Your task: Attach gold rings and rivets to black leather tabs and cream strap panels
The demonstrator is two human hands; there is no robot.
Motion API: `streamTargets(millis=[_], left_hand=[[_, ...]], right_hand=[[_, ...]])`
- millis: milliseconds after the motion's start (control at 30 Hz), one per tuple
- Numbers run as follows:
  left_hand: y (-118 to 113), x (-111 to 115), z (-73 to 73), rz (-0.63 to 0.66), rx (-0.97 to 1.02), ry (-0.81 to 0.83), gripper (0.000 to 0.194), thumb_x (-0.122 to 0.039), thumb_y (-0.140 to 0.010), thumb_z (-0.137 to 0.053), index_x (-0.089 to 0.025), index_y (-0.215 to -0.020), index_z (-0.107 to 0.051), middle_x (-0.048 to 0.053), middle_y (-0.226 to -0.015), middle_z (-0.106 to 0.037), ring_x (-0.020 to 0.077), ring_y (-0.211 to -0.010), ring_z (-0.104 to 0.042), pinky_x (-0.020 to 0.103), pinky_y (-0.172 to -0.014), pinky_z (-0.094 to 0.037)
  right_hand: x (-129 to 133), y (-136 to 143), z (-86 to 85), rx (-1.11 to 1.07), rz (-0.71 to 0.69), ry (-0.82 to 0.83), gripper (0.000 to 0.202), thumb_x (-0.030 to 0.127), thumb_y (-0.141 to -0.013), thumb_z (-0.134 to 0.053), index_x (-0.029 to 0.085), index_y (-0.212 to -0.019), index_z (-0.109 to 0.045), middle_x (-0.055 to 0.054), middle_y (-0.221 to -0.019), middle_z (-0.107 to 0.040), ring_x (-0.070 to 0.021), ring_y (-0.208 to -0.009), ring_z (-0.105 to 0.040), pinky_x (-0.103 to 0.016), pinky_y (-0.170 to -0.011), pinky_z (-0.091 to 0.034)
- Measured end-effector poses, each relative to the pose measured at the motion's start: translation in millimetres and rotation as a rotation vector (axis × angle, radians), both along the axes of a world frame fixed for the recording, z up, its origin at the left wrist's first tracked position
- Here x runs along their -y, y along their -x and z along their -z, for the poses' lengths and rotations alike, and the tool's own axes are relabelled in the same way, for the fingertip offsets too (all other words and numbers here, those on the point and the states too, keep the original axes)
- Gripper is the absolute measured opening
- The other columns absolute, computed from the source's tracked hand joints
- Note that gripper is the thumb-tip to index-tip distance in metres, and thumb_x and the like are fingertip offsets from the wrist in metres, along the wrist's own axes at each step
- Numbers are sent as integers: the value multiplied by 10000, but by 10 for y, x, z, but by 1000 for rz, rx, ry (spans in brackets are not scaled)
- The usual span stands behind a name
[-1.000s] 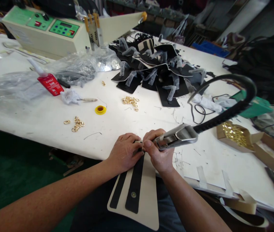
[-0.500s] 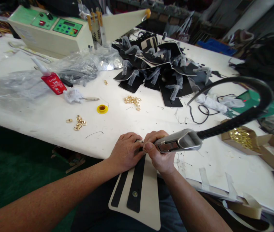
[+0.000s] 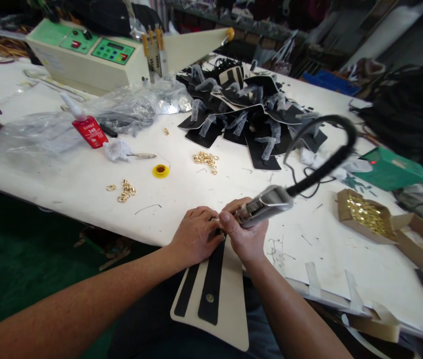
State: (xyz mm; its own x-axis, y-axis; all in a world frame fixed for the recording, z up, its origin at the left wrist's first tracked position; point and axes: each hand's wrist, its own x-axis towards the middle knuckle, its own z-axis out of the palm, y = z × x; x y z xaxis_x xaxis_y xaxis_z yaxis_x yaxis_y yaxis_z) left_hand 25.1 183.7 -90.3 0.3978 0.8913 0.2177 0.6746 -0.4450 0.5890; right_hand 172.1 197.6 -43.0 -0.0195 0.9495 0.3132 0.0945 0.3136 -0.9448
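Note:
On my lap, its far end against the table edge, lies a cream panel [image 3: 230, 304] with two black strips. The wider black strip [image 3: 211, 279] bears a round metal snap [image 3: 210, 298]. My left hand [image 3: 196, 237] grips the panel's far end, fingers curled over it and thumb on the strip. My right hand [image 3: 246, 237] is closed around a silver-ended electric screwdriver [image 3: 267, 202], held tilted. A thick black cord [image 3: 323, 169] loops up from it. Between the two hands a small piece of metal shows; the tool's tip is hidden.
Gold clasps [image 3: 206, 160] lie in small heaps ahead, near a yellow spool [image 3: 161, 171]. A red glue bottle [image 3: 90, 132] stands left. Black panels [image 3: 241, 119] are piled at the back. Right are a green box [image 3: 394, 167] and a carton of gold hardware [image 3: 368, 214]. A cream machine [image 3: 84, 65] stands behind.
The screwdriver's rear end and cord have swung left and away from me, so its tilt differs. Both hands keep their hold. The view has shifted slightly.

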Motion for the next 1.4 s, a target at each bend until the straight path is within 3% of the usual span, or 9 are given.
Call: streamTargets(millis=[100,300,500,667,767,867,1067,1200,1400], left_hand=[[-3,-10,-4,1,-18,0,189,-282,-898,-704,-255,-1081,-744,66,-1237,-722,300,-1221,-600,509,-1028,-493],[-23,-2,0,-16,-21,18,186,-341,-949,-664,-294,-1104,-755,44,-1253,-722,292,-1253,-583,502,-1033,-486],[-25,14,-58,-12,-17,14,213,-311,-898,-739,-301,-1110,-763,34,-1224,-723,279,-1217,-601,494,-1033,-490],[-41,33,-88,-15,-4,-4,226,-271,-863,-780,-299,-1087,-771,32,-1211,-725,271,-1201,-613,481,-1013,-498],[-45,44,-88,-14,6,-6,219,-260,-860,-789,-292,-1075,-769,37,-1226,-725,272,-1215,-611,484,-1033,-492],[-45,47,-75,-6,14,-11,258,-251,-852,-801,-283,-1104,-760,43,-1240,-727,271,-1211,-617,480,-1040,-497],[-59,47,4,-41,21,-44,509,-249,-836,-806,-227,-1317,-640,85,-1344,-689,286,-1270,-583,499,-1116,-471],[-73,60,19,-94,-4,-53,653,-276,-819,-822,-201,-1413,-562,107,-1407,-655,300,-1311,-553,506,-1146,-443],[-82,80,-47,-185,-50,-20,662,-360,-818,-828,-192,-1406,-576,128,-1407,-653,348,-1305,-547,566,-1110,-420]], right_hand=[[-38,19,-41,73,8,61,320,413,-859,-793,223,-694,-595,21,-616,-569,-139,-554,-506,-302,-509,-429],[101,-61,69,-3,-119,-105,272,393,-830,-811,240,-797,-589,11,-703,-623,-162,-631,-595,-323,-600,-511],[30,-75,140,-171,28,17,380,533,-861,-774,231,-779,-559,19,-639,-584,-150,-556,-532,-297,-523,-454],[-17,-174,45,-340,71,94,450,622,-832,-759,217,-791,-568,31,-612,-563,-139,-502,-517,-279,-472,-425],[-20,-377,-99,-140,166,179,484,670,-834,-737,197,-871,-642,12,-611,-600,-160,-515,-543,-283,-465,-421],[-67,-657,-175,350,253,252,480,638,-878,-713,183,-1031,-705,-28,-703,-680,-203,-613,-616,-302,-532,-443],[-71,-998,73,1082,203,143,323,338,-980,-648,217,-1275,-700,-128,-1208,-715,-292,-1012,-672,-405,-848,-500],[74,-895,84,1046,279,-113,378,284,-954,-701,190,-1319,-681,-152,-1320,-686,-339,-1227,-593,-472,-1026,-465],[279,-584,46,1011,-49,-74,339,259,-961,-686,191,-1293,-696,-120,-1280,-711,-295,-1178,-635,-446,-1028,-508]])
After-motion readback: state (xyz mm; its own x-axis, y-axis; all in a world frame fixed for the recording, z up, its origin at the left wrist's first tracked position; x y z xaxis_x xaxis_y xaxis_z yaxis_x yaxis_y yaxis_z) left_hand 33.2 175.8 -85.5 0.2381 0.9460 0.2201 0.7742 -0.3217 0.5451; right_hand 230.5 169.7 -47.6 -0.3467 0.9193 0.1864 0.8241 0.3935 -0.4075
